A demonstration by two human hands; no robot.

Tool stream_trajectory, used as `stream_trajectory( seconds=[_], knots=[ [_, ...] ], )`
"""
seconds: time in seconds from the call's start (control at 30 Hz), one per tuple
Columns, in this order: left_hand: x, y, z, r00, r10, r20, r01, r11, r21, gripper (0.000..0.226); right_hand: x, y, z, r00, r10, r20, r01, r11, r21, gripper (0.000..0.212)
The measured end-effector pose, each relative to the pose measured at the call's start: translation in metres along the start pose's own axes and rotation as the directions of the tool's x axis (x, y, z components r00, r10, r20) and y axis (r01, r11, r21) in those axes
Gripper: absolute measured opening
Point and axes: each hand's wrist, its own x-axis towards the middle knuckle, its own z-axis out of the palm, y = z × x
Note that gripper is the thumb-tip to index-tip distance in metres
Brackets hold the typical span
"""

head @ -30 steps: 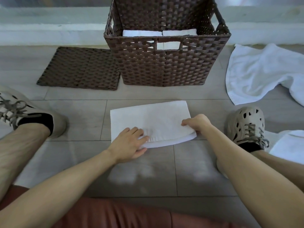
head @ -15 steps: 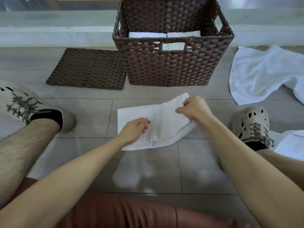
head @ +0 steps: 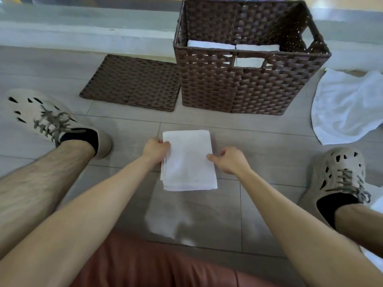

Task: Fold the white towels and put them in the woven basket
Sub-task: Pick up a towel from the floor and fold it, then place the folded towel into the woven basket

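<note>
it looked like a home: grey floor tiles [head: 259,129], a low pale ledge [head: 83,36] along the wall, a woven basket [head: 238,90] holding folded towels [head: 211,45], a reddish leather seat [head: 155,266].

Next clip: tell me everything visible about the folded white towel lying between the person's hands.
The folded towel is white terry-like cloth, a neat rectangle of several layers, stacked edges showing along its left side. It lies flat on the grey tiled floor, in front of the woven basket and apart from it. The left hand grips its left edge near the far corner; the right hand touches its right edge with the thumb, grip unclear.
</note>
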Motion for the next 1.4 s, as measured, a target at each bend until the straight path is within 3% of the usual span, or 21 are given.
stream_trajectory(
  seconds=[0.17,0.27,0.33,0.43,0.53,0.63,0.8,0.9,1.0,1.03,1.13,1.27,1.33,1.4],
  knots=[
    [0.001,-0.005,-0.003,0.994,-0.105,-0.015,0.106,0.976,0.189,0.033,0.023,-0.020,0.013,0.992,0.106,0.062,-0.120,0.935,0.333,0.060],
    [0.005,-0.014,-0.003,0.986,-0.146,-0.083,0.144,0.989,-0.025,0.021,0.037,-0.034,0.015,0.968,0.096,0.231,-0.196,0.863,0.465,0.056],
    [0.002,-0.015,-0.006,0.975,-0.220,-0.025,0.211,0.957,-0.198,0.014,0.039,-0.037,0.012,0.952,0.029,0.303,-0.188,0.840,0.509,0.045],
    [-0.003,-0.010,-0.011,0.956,-0.269,0.118,0.292,0.912,-0.288,0.018,0.031,-0.036,0.001,0.944,-0.087,0.318,-0.119,0.809,0.575,0.039],
    [-0.013,0.001,-0.013,0.941,-0.226,0.251,0.314,0.862,-0.399,0.032,0.018,-0.032,-0.017,0.954,-0.171,0.245,-0.030,0.760,0.649,0.037],
    [-0.023,0.017,-0.015,0.941,-0.037,0.336,0.224,0.814,-0.536,0.056,0.002,-0.030,-0.041,0.955,-0.248,0.162,0.069,0.717,0.694,0.037],
    [-0.057,0.091,-0.039,0.901,0.307,0.306,-0.055,0.781,-0.622,0.060,-0.027,-0.033,-0.099,0.951,-0.307,-0.021,0.224,0.645,0.730,0.037],
    [-0.087,0.150,-0.064,0.861,0.427,0.275,-0.196,0.778,-0.596,0.040,-0.049,-0.046,-0.152,0.922,-0.349,-0.167,0.353,0.580,0.734,0.035],
    [-0.116,0.211,-0.088,0.846,0.498,0.189,-0.295,0.733,-0.613,0.041,-0.068,-0.056,-0.216,0.865,-0.436,-0.248,0.457,0.479,0.749,0.040],
    [-0.122,0.233,-0.094,0.844,0.516,0.143,-0.331,0.713,-0.619,0.042,-0.072,-0.058,-0.236,0.857,-0.463,-0.225,0.455,0.479,0.751,0.044],
    [-0.125,0.294,-0.103,0.855,0.519,0.004,-0.417,0.692,-0.589,0.038,-0.064,-0.058,-0.275,0.864,-0.493,-0.099,0.433,0.629,0.646,0.044],
    [-0.084,0.364,-0.109,0.848,0.524,-0.074,-0.494,0.733,-0.468,0.028,-0.015,-0.084,-0.323,0.871,-0.436,-0.225,0.480,0.662,0.576,0.035],
    [-0.056,0.397,-0.121,0.856,0.517,-0.018,-0.461,0.747,-0.478,0.030,0.010,-0.111,-0.361,0.853,-0.446,-0.270,0.519,0.680,0.518,0.029],
    [-0.032,0.426,-0.138,0.828,0.544,0.138,-0.437,0.779,-0.449,0.036,0.035,-0.141,-0.400,0.826,-0.490,-0.280,0.564,0.728,0.389,0.022]
  ],
)
